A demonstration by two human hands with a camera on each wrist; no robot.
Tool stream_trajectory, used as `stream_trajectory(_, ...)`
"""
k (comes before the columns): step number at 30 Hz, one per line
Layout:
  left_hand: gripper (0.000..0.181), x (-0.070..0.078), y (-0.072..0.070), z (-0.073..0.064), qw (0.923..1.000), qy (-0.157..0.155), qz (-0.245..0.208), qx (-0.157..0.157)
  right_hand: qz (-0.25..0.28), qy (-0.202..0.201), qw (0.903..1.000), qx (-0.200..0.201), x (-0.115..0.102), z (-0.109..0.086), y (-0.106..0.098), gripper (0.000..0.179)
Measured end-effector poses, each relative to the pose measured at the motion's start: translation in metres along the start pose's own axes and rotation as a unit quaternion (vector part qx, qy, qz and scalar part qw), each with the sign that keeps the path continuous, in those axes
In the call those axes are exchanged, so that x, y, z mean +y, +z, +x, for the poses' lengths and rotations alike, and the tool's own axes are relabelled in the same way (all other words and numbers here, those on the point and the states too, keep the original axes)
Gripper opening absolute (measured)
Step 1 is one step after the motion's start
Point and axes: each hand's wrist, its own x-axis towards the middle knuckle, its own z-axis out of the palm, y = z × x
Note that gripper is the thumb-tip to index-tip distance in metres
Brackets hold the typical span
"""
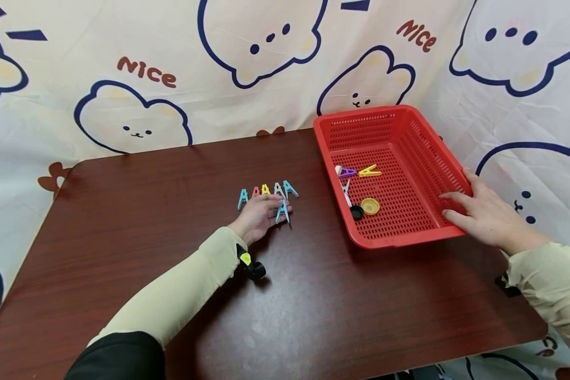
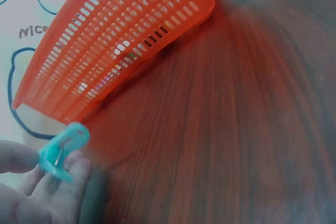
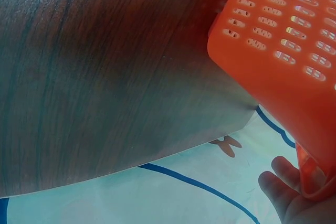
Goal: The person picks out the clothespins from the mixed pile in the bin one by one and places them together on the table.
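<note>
In the head view my left hand (image 1: 260, 217) pinches a light blue clothespin (image 1: 282, 211) above the table. The left wrist view shows this clothespin (image 2: 63, 150) between thumb and fingers. Just behind the hand several clothespins stand in a row: a blue one (image 1: 243, 198) at the left end, then a red one (image 1: 256, 191), a yellow one (image 1: 265, 189), a white one (image 1: 278, 189) and another blue one (image 1: 290, 189). My right hand (image 1: 489, 216) grips the right rim of the red basket (image 1: 399, 240), fingers reaching over the edge; the right wrist view shows fingers at the rim.
Inside the basket lie a purple clothespin (image 1: 348, 172), a yellow clothespin (image 1: 370, 170), a white clothespin (image 1: 346, 193), a black round cap (image 1: 357, 212) and a yellow round lid (image 1: 370, 206). The brown table (image 1: 123, 227) meets a printed cloth (image 1: 228, 111) behind.
</note>
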Motion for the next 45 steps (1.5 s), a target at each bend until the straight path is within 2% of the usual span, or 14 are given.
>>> stream_trajectory(14,0.024,-0.007,0.01,0.002,0.9984,-0.021,-0.041,0.032,-0.003,0.014,0.9999,-0.001,-0.003,0.0,0.0,0.053)
stream_trajectory(27,0.045,-0.008,0.018,0.006,0.9955,-0.004,-0.094,0.008,-0.001,0.009,1.0,-0.002,-0.002,-0.001,0.001,0.052)
stream_trajectory(32,0.043,-0.009,0.018,0.003,0.9973,0.008,-0.072,0.008,-0.001,0.008,1.0,-0.003,-0.002,0.0,0.0,0.051)
stream_trajectory(35,0.039,-0.01,0.018,0.001,0.9988,0.024,-0.042,0.008,0.001,0.007,1.0,-0.002,-0.002,0.0,0.0,0.052)
stream_trajectory(37,0.037,-0.011,0.02,-0.001,0.999,0.044,0.013,0.003,0.001,0.005,1.0,-0.001,-0.001,-0.001,0.0,0.052)
stream_trajectory(38,0.037,-0.012,0.021,-0.001,0.9966,0.057,0.059,-0.005,0.001,0.004,1.0,0.0,-0.001,-0.001,0.0,0.052)
stream_trajectory(39,0.036,-0.012,0.022,-0.002,0.9902,0.071,0.12,-0.015,0.001,0.004,1.0,0.0,-0.001,-0.001,0.0,0.052)
stream_trajectory(40,0.036,-0.013,0.023,-0.002,0.9776,0.088,0.19,-0.027,0.002,0.004,1.0,0.0,-0.001,-0.001,0.0,0.052)
stream_trajectory(41,0.036,-0.014,0.024,-0.003,0.958,0.106,0.263,-0.042,0.002,0.005,1.0,0.0,-0.001,-0.001,0.001,0.053)
stream_trajectory(42,0.036,-0.014,0.025,-0.003,0.931,0.126,0.338,-0.058,0.002,0.004,1.0,0.001,0.0,-0.001,0.001,0.053)
stream_trajectory(44,0.038,-0.013,0.028,-0.005,0.8631,0.168,0.468,-0.089,0.002,0.004,1.0,0.004,-0.001,-0.001,0.001,0.053)
stream_trajectory(45,0.039,-0.012,0.029,-0.007,0.8303,0.184,0.516,-0.101,0.003,0.004,1.0,0.005,-0.001,-0.001,0.001,0.053)
